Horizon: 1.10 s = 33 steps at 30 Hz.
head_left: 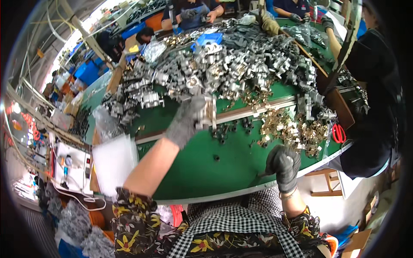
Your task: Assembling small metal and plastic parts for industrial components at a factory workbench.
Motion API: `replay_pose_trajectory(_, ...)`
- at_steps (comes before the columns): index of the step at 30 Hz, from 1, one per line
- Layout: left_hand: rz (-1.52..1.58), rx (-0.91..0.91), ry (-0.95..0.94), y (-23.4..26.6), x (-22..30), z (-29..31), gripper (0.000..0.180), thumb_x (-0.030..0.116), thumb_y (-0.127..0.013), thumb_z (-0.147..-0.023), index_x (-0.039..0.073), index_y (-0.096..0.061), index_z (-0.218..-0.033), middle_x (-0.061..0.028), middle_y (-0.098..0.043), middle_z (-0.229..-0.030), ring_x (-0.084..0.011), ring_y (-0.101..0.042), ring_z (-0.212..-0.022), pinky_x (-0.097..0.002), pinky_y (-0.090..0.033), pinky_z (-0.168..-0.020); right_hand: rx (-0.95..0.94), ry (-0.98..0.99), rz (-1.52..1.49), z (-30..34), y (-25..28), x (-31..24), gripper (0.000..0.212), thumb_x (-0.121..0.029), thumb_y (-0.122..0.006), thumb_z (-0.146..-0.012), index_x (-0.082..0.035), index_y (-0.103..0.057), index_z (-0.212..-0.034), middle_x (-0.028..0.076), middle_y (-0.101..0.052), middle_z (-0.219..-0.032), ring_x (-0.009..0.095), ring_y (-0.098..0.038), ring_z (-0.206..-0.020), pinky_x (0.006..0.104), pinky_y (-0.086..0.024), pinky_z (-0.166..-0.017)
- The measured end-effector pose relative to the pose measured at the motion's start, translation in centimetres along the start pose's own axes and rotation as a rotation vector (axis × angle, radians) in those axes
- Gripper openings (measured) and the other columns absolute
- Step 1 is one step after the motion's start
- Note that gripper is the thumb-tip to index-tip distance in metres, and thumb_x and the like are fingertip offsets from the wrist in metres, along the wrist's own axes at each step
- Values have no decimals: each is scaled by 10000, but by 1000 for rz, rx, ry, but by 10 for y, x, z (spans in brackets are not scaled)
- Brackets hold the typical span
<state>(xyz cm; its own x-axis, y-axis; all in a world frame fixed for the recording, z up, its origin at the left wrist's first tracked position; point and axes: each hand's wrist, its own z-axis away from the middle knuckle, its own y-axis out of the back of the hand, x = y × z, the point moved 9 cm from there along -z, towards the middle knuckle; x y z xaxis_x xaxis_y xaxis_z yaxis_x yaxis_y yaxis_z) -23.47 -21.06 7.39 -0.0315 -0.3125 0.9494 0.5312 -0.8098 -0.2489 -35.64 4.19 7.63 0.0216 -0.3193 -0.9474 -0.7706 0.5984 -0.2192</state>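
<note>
My left hand (186, 118), in a grey glove, grips a silvery cast metal part (209, 113) above the wooden strip (232, 112) that crosses the green table (193, 167). My right hand (284, 167), gloved too, is closed near the table's front edge. A small dark tip (261, 174) shows beside its fingers; what it holds is hidden. Small brassy clips (297, 132) lie in a heap just beyond my right hand. Several little black pieces (222, 134) are scattered between my hands. Past the strip rises a large pile of similar metal castings (232, 71).
Red-handled scissors (339, 133) lie at the right edge. A white foam sheet (114, 160) and a clear plastic bag (106, 121) are on the left. A blue tray (208, 40) sits in the far pile. Co-workers work opposite, and a person in black (372, 94) is at right.
</note>
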Motion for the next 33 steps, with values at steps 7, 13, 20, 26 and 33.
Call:
replay_pose_trajectory(7, -788, 444, -239, 16, 124, -158, 702, 402, -744, -771, -96, -491, -1197, -199, -621, -1054, -262, -610, -931, -361, -496, -808, -1, 117, 97, 12, -5, 0, 316, -275, -579, -825, -19, -536, -644, 107, -556, -590, 200, -541, -548, 304, -423, -510)
replay_pose_trajectory(13, -1751, 609, -196, -19, 130, -239, 585, 499, -476, -855, 70, -551, -1246, -168, -536, -1275, -318, -523, -1175, -434, -391, -994, -56, 170, 189, 14, -13, -11, 192, -193, -616, -788, -25, -571, -706, 121, -575, -688, 272, -563, -640, 353, -443, -582)
replay_pose_trajectory(20, -1974, 613, -59, -35, 113, -270, 524, 398, -323, -953, 93, -391, -1374, -127, -379, -1422, -298, -348, -1321, -526, -310, -1027, -95, 215, 275, 21, -2, -13, 153, -160, -608, -777, -39, -560, -696, 123, -549, -694, 293, -543, -633, 376, -420, -566)
replay_pose_trajectory(26, -1820, 78, -1140, -217, 59, -221, 314, 190, -607, -740, 60, -602, -1025, -140, -604, -1031, -365, -561, -959, -454, -452, -853, 40, 98, -292, 27, 10, 21, 231, -174, -543, -844, -24, -520, -669, 84, -521, -620, 219, -505, -570, 339, -411, -530)
replay_pose_trajectory(33, -2049, -634, -1308, -345, -90, -209, 320, 155, -551, -811, 212, -624, -1117, -19, -554, -1208, -236, -511, -1136, -376, -357, -1021, -4, 159, -197, 26, -15, 14, 183, -137, -534, -833, -19, -554, -694, 103, -543, -690, 260, -526, -624, 347, -426, -569)
